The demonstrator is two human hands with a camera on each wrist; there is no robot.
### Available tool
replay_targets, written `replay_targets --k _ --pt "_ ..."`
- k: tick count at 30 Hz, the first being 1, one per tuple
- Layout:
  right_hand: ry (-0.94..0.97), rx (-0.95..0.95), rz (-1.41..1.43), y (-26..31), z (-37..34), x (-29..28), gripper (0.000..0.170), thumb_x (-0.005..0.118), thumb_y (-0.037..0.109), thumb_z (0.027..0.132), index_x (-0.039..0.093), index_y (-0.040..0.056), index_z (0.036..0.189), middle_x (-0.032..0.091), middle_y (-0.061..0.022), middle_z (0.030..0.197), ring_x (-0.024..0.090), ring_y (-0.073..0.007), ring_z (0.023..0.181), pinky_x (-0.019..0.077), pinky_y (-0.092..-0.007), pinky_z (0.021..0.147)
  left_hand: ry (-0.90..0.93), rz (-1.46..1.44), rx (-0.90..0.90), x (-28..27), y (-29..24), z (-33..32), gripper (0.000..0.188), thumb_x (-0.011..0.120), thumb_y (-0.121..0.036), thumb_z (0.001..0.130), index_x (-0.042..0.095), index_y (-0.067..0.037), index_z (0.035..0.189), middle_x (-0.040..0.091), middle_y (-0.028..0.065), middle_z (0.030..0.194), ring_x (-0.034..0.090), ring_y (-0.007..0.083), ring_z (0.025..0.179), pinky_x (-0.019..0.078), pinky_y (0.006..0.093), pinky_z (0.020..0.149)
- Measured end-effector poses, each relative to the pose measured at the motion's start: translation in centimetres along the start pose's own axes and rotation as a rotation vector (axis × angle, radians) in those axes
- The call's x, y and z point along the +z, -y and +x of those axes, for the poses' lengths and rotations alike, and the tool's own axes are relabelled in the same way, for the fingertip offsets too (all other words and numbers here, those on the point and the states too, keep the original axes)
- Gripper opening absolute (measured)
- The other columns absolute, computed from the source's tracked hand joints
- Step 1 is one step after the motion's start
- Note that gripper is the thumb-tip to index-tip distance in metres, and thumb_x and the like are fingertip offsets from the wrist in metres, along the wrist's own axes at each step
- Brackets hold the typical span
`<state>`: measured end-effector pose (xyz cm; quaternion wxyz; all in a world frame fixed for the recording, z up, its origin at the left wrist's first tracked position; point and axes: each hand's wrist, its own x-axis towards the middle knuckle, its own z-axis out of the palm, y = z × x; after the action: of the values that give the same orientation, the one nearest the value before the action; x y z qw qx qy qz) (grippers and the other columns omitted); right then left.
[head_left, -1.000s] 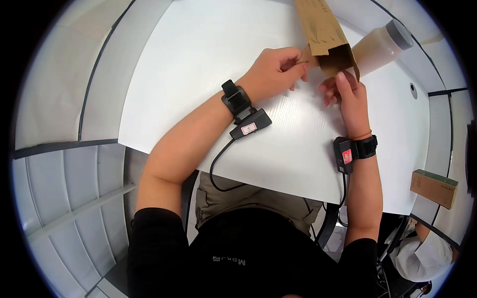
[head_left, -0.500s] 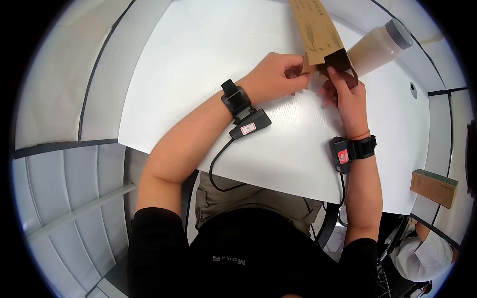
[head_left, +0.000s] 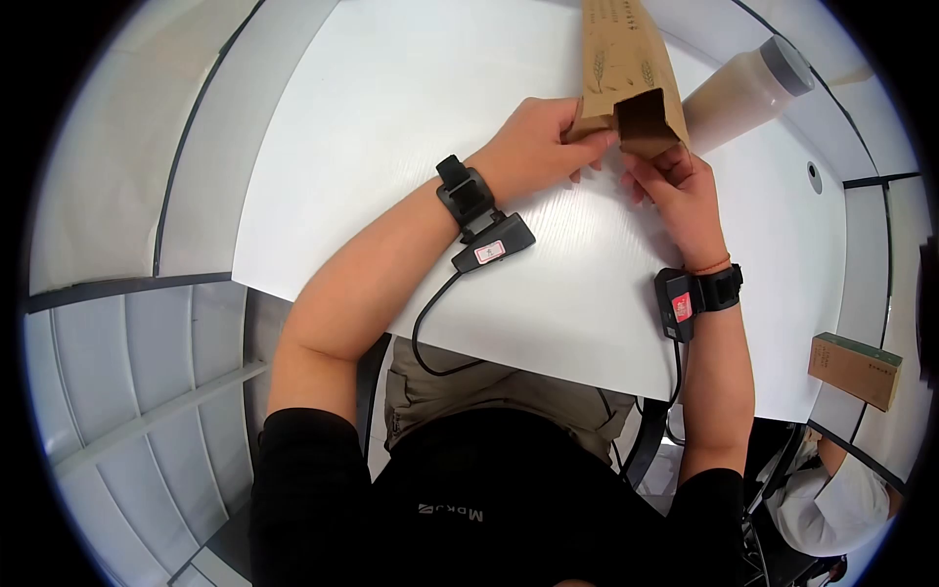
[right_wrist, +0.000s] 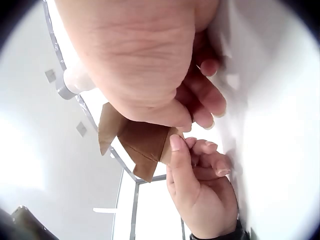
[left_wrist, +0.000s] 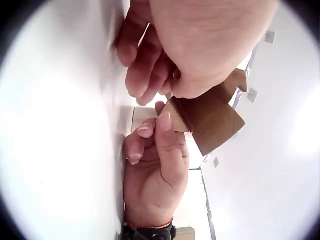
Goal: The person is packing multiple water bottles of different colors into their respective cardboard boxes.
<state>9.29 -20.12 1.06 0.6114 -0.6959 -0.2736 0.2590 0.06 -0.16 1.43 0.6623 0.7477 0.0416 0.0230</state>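
Observation:
A long brown cardboard box [head_left: 631, 73] with printed plant drawings lies at the far side of the desk, its uncovered end facing me. My left hand [head_left: 536, 147] pinches the left edge of that end between thumb and fingers. At the lower right edge, my right hand [head_left: 687, 201] grips the cardboard, thumb on the inner side. Raised flaps [left_wrist: 218, 129] and the dark inside show in the left wrist view. From the right wrist, the box interior [right_wrist: 142, 140] appears between both hands, with the left thumb pressing on a flap.
Just right of the box is a pale bottle [head_left: 743, 103] with a grey lid, tilted in this view. A smaller brown box [head_left: 854, 372] sits by the right edge of the white desk [head_left: 391, 127]. Partitions surround the desk; another person [head_left: 831, 509] is at lower right.
The box's near end has turned to face me more squarely. My right thumb has moved from above the opening to its lower edge, and my left fingers now hold the left edge.

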Motion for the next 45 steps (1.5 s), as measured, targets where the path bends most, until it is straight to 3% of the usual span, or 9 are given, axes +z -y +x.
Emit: replay_targets --k 9,18,21,26,29,36,39,42,45 --pt "0.013 -0.028 -0.137 0.2 -0.2 0.0 0.010 0.070 0.008 0.092 0.072 -0.0012 0.097 0.067 -0.0016 0.085 0.056 -0.0079 0.071 0.0464 -0.0249 0.065 -0.059 0.042 -0.019 -0.2 -0.1 -0.1 0.026 0.069 -0.026 0.097 0.070 -0.001 0.091 0.067 0.0020 0.075 0.058 0.0074 0.060 0.0468 0.0232 0.056" --pt "-0.028 -0.096 -0.253 0.3 -0.2 0.0 0.013 0.070 0.010 0.093 0.073 -0.0019 0.097 0.059 0.0012 0.074 0.049 -0.0068 0.064 0.0407 -0.0249 0.059 -0.072 0.095 -0.047 -0.3 -0.4 -0.2 0.034 0.068 -0.032 0.096 0.068 -0.003 0.080 0.063 0.0008 0.065 0.056 0.0072 0.056 0.0448 0.0245 0.052" --pt "-0.034 0.000 -0.241 0.9 -0.4 0.2 0.014 0.067 0.011 0.095 0.074 0.0001 0.100 0.054 0.0031 0.066 0.046 -0.0059 0.060 0.0375 -0.0245 0.056 -0.045 0.091 -0.043 -0.4 -0.5 -0.2 0.040 0.067 -0.036 0.097 0.065 -0.003 0.074 0.061 0.0009 0.062 0.056 0.0081 0.056 0.0439 0.0256 0.053" --pt "0.004 0.084 -0.134 1.4 -0.4 -0.1 0.016 0.063 0.012 0.098 0.073 0.0008 0.103 0.057 0.0020 0.065 0.048 -0.0058 0.059 0.0396 -0.0241 0.056 0.009 0.054 0.018 -0.2 -1.1 -0.6 0.050 0.065 -0.043 0.099 0.058 -0.007 0.065 0.053 -0.0023 0.057 0.050 0.0065 0.053 0.0387 0.0245 0.050" --pt "0.038 0.034 0.006 0.9 -0.3 -0.2 0.016 0.062 0.012 0.099 0.071 -0.0008 0.102 0.064 -0.0022 0.071 0.055 -0.0088 0.061 0.0457 -0.0252 0.060 0.015 0.094 0.045 -0.2 -0.4 -0.5 0.040 0.063 -0.034 0.100 0.067 -0.001 0.078 0.052 0.0001 0.056 0.044 0.0096 0.053 0.0381 0.0290 0.052" --pt "0.064 0.031 0.108 1.0 -0.2 -0.4 0.016 0.064 0.012 0.099 0.070 -0.0020 0.101 0.071 -0.0092 0.081 0.067 -0.0161 0.071 0.0548 -0.0291 0.070 0.026 0.217 0.166 0.3 0.7 -0.3 0.044 0.060 -0.039 0.100 0.065 0.000 0.081 0.047 0.0071 0.054 0.039 0.0148 0.052 0.0350 0.0325 0.051" --pt "0.023 -0.017 0.114 0.7 -0.2 -0.5 0.016 0.064 0.011 0.099 0.069 -0.0032 0.102 0.072 -0.0106 0.084 0.069 -0.0180 0.075 0.0553 -0.0302 0.072 0.092 0.130 0.099 0.0 0.1 -0.4 0.052 0.061 -0.047 0.099 0.067 -0.001 0.076 0.055 0.0029 0.058 0.051 0.0118 0.057 0.0421 0.0299 0.056" --pt "-0.003 -0.054 0.100 0.5 0.0 -0.8 0.015 0.062 0.008 0.099 0.068 -0.0042 0.103 0.072 -0.0118 0.088 0.070 -0.0189 0.079 0.0555 -0.0312 0.075 0.120 0.192 0.155 -0.2 -0.5 -0.8 0.048 0.067 -0.048 0.096 0.068 -0.001 0.104 0.065 0.0026 0.083 0.057 0.0085 0.073 0.0481 0.0265 0.067" --pt "-0.005 -0.106 0.160 0.4 0.0 -0.6 0.015 0.061 0.007 0.099 0.067 -0.0044 0.105 0.072 -0.0124 0.089 0.069 -0.0188 0.079 0.0551 -0.0318 0.076 0.161 -0.161 0.283 -0.7 1.6 0.4 0.076 0.055 -0.065 0.096 0.054 0.000 0.135 0.066 0.0102 0.112 0.063 0.0183 0.097 0.0509 0.0324 0.090"
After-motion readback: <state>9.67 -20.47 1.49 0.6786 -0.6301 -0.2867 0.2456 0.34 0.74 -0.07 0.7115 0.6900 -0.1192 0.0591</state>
